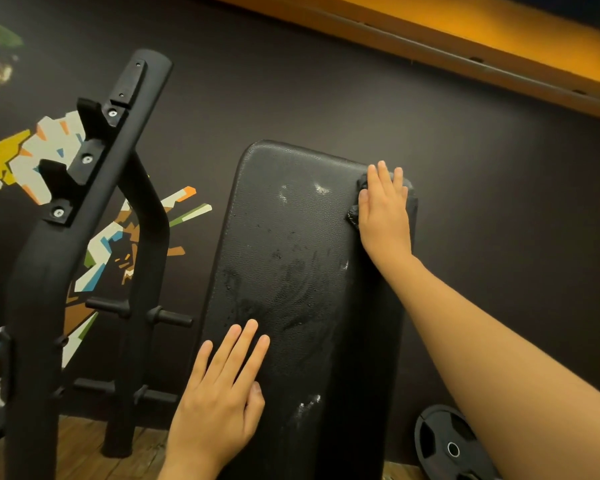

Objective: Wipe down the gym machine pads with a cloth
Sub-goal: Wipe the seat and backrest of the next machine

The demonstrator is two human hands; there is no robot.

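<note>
**Cloth at the pad's top right corner**

At the far left, a black steel rack (84,209) stands before a dark wall with a colourful mural (32,150). Next to it, the left hand (219,403) lies flat on the lower left part of the black machine pad (291,237), fingers straight and holding nothing. The pad shows wet smears across its middle. At its upper right corner, the right hand (383,209) presses a dark cloth (355,214) against the pad with fingers extended. The hands are well apart. A weight plate (440,441) sits at the lower right.
</note>
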